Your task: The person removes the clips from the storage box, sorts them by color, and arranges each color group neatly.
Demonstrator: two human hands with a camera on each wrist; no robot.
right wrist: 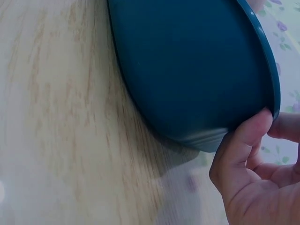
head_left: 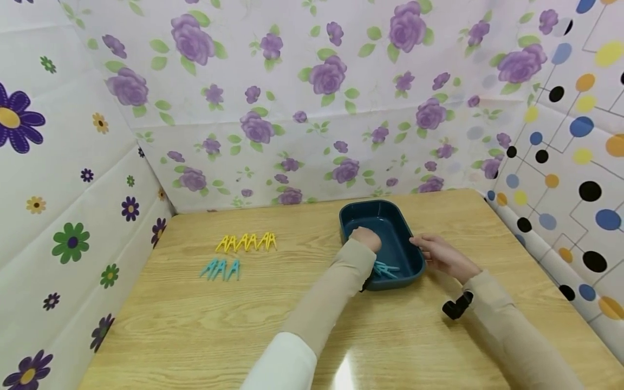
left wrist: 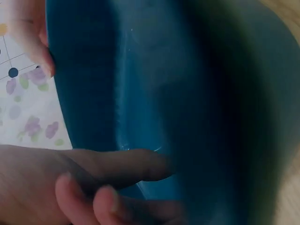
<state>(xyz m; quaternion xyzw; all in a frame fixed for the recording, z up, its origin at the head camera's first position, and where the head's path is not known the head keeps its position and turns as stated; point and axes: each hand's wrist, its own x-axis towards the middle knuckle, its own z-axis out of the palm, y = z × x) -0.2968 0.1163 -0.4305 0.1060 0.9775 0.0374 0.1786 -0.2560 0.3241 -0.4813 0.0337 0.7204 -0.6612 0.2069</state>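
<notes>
**Hands at the blue tray, pegs on the table**

Head view. My left hand [head_left: 365, 238] reaches forward with the forearm stretched over the near rim, inside the dark blue tray [head_left: 400, 216], fingers bent down toward its floor; whether they grip anything I cannot tell from here. My right hand [head_left: 439, 252] lies against the tray's right rim, fingers loosely extended along it. The tray sits right of centre on the wooden table [head_left: 195, 325]. A few light blue clothes pegs [head_left: 385, 269] lie in its near end, just beside my left wrist. Well apart to the left: a row of yellow pegs [head_left: 246, 242], and just nearer me a shorter row of turquoise pegs [head_left: 220, 268]. Flowered sheeting walls the table in on three sides.

Left wrist view. Close, blurred. The tray's inner wall fills the picture. My left fingers [left wrist: 117, 166] are curled together low in the picture, one lying across the tray's floor; nothing visible between them. The fingertips of the right hand show at the top left, on the rim.

Right wrist view. The tray's outer wall [right wrist: 187, 70] sits on the wood. My right thumb [right wrist: 243, 140] presses against the wall just under the rim, the other fingers half hidden beyond the edge — a light hold on the rim.
</notes>
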